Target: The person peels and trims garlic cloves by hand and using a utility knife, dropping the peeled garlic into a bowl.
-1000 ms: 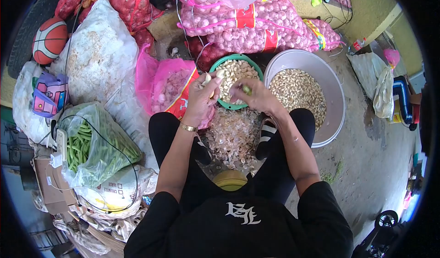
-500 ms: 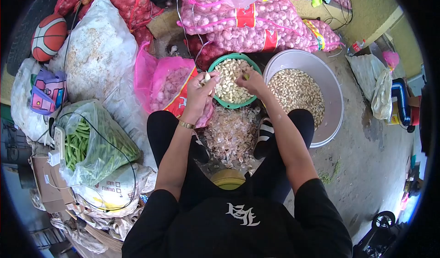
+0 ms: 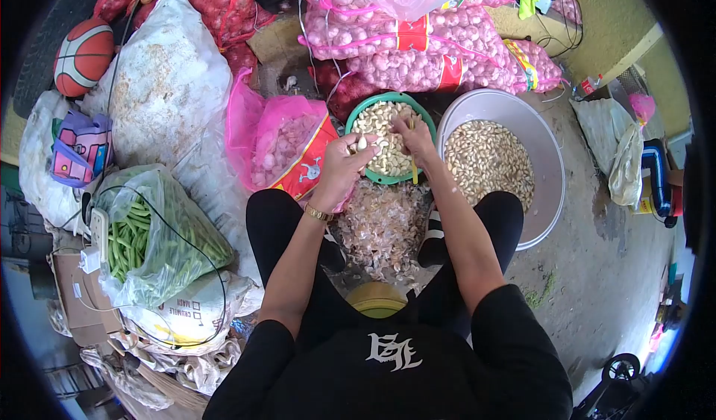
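Note:
My left hand (image 3: 343,168) pinches a pale garlic clove (image 3: 362,143) between thumb and fingers, at the left side of a green basin (image 3: 355,116). Peeled garlic cloves (image 3: 384,159) fill that basin. Over its right side, my right hand (image 3: 418,141) is closed around a slim yellow-handled tool (image 3: 415,171) whose handle points down below the palm. The tool's working end is hidden by the fingers. Beneath both hands, a heap of papery garlic skins (image 3: 380,230) lies on the floor between my shoes.
At the right stands a large grey-white tub (image 3: 548,196) of unpeeled cloves (image 3: 488,163) in liquid. An open pink mesh bag (image 3: 246,125) of garlic sits at left, with full garlic sacks (image 3: 418,47) stacked behind. A plastic bag of green beans (image 3: 130,233) lies farther left.
My right hand has turned, so the yellow handle now hangs below it. My left hand has shifted slightly right and down, still holding a clove. The whole view has shifted a little.

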A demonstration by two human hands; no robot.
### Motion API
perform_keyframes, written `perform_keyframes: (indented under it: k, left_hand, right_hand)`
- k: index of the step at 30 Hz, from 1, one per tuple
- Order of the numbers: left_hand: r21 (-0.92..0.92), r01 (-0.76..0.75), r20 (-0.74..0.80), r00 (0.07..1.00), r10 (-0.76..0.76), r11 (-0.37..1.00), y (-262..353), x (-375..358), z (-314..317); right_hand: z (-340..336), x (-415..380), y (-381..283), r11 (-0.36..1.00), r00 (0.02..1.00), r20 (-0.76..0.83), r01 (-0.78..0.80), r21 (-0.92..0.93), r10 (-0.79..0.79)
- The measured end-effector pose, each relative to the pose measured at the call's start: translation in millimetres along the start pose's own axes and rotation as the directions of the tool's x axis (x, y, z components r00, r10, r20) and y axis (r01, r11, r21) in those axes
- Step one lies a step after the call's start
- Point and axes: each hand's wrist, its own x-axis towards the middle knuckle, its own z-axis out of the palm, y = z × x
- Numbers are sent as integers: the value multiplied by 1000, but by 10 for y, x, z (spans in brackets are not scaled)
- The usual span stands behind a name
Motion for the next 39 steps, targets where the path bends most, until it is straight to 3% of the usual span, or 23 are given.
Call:
perform_keyframes:
  k: [1, 2, 3, 4, 6, 7, 8, 9, 12, 14, 16, 17, 20, 23, 26, 28, 29, 31, 35, 37, 39]
  left_hand:
    - [64, -21, -5, 1000, 21, 998, -10, -3, -15]
    - [61, -19, -2, 1000, 19, 998, -29, 0, -40]
    - [162, -69, 8, 998, 69, 984, -59, 10, -68]
    - [261, -122, 25, 993, 120, 958, -95, 26, -71]
    - [254, -210, 36, 977, 208, 944, -151, 55, -16]
    - [252, -295, 39, 955, 295, 922, -162, 58, 2]
    - [260, -198, 33, 980, 196, 945, -173, 52, 4]
    - [258, -200, 32, 980, 198, 945, -221, 68, 15]
    - [145, -282, 72, 959, 274, 949, -248, 96, 71]
    - [12, -11, 87, 996, 10, 1000, 3, -14, 139]
    - [-60, 21, 66, 998, -17, 998, 85, -30, 146]
    - [-135, 61, 49, 997, -55, 989, 87, -41, 142]
    - [-286, 52, -13, 998, -58, 957, 37, -24, 115]
    - [-346, -22, -50, 999, 5, 938, 40, -2, 70]
    - [-376, -73, -111, 993, 33, 924, 127, -45, 53]
    - [-383, -67, -84, 996, 37, 921, 116, -60, -29]
    - [-389, -62, -57, 997, 43, 919, 108, -67, -53]
    - [-379, -77, -54, 997, 61, 922, 132, -93, -43]
    - [-364, -121, -33, 993, 117, 923, 84, -73, -31]
    - [-366, -112, -25, 994, 111, 924, 63, -51, -14]
    - [-368, -105, -18, 994, 106, 924, 66, -42, -13]
  right_hand:
    - [29, -238, -348, 1000, 1000, -2, -2, -1, 2]
    - [52, -464, -660, 997, 995, 94, 44, -57, -38]
    - [73, -617, -820, 990, 979, 189, 94, -110, -72]
    - [98, -708, -860, 989, 980, 183, 93, -114, -71]
    - [110, -837, -904, 816, 866, 281, 490, -308, -414]
    - [86, -858, -921, 814, 866, 279, 491, -311, -416]
    - [59, -868, -936, 817, 877, 268, 472, -331, -398]
    - [40, -882, -950, 821, 888, 258, 452, -349, -379]
    - [-24, -900, -926, 898, 890, 285, 411, -157, -357]
    - [-91, -881, -933, 929, 895, 299, 364, -62, -330]
    - [-135, -886, -970, 980, 965, 194, 190, -62, -175]
    - [-113, -874, -954, 981, 966, 195, 186, -58, -171]
    - [-34, -844, -938, 958, 946, 169, 284, -22, -277]
    - [-13, -849, -956, 961, 951, 181, 267, -72, -250]
    - [-37, -888, -892, 988, 964, 218, 147, 35, -152]
    - [-43, -951, -882, 962, 898, 353, 271, 28, -263]
    - [-41, -953, -866, 963, 898, 354, 269, 27, -261]
    - [-9, -955, -832, 866, 844, 325, 485, -122, -427]
    - [44, -1014, -858, 881, 868, 314, 446, -157, -384]
    - [32, -1085, -976, 794, 825, 357, 542, -276, -438]
    - [53, -1041, -915, 801, 822, 352, 544, -251, -448]
